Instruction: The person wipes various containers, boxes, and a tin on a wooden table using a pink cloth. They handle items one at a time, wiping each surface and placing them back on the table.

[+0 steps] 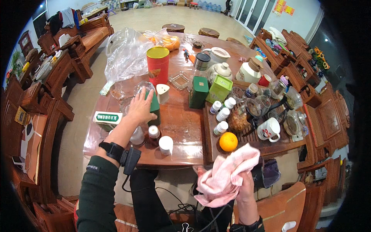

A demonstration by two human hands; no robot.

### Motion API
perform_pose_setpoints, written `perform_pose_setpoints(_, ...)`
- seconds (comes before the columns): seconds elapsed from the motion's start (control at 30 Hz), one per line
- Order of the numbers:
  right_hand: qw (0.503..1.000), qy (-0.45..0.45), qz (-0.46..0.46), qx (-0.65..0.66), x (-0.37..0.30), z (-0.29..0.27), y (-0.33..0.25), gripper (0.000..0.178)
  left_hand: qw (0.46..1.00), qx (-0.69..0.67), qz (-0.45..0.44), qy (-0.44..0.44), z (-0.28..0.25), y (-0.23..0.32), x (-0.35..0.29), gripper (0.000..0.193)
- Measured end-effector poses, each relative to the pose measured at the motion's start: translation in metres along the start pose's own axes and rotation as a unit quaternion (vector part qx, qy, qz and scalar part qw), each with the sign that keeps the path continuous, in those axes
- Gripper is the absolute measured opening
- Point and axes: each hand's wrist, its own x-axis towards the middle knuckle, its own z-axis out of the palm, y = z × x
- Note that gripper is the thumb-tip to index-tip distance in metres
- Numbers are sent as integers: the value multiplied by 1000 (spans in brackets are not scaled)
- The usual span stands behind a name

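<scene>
- Cloth (pixel 226 174), pink and crumpled, is held nearest the camera, below the near edge of the wooden table (pixel 181 127); it is bunched in the right hand (pixel 244 185), whose fingers are closed around its lower right folds, while the rest of it hangs to the left of the grip.
- An orange (pixel 228 141) is seen just beyond the cloth, on the table's near right edge.
- A white cap (pixel 166 144) and a small brown bottle (pixel 154 133) stand close together on the table's near edge, left of the orange.
- The left hand (pixel 140 108) is laid with fingers spread flat against a dark green box (pixel 155 110), which stands upright on the table's left part; the box is covered by the palm and shows only at the hand's right side, so nothing is pinched.
- A white and green carton (pixel 106 119) lies at the table's left edge, just left of that hand.
- A red canister with a gold lid (pixel 157 65) stands beyond the hand, toward the table's middle.
- Two green tins (pixel 210 89) stand right of the canister.
- A clear plastic bag (pixel 127 54) lies at the table's far left.
</scene>
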Motion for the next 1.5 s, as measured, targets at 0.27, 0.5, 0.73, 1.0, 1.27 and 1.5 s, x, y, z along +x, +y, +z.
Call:
perform_pose_setpoints(0.27, 998, 7, -13, -56, -97, -13, -38, 42, 988, -51, 119, 83, -30, 40, -68, 81)
perform_pose_setpoints(0.5, 987, -29, -128, -88, -33, 38, -58, 46, 989, -72, 113, 59, -51, 35, -74, 76)
perform_pose_setpoints(0.73, 928, -27, -358, -101, 108, 101, -24, 46, 993, -51, 85, 71, -75, 6, -20, 74)
perform_pose_setpoints(1.0, 615, -68, -273, -736, 204, 95, 117, 78, 997, 9, 75, -27, -30, 14, 78, 76)
perform_pose_setpoints(1.27, 618, -116, -238, -740, 294, 100, 199, 75, 988, 54, 33, -139, 41, 28, 139, 60)
perform_pose_setpoints(1.5, 617, -98, -310, -717, 355, 131, 197, 60, 990, 78, 38, -112, 53, 17, 146, 43)
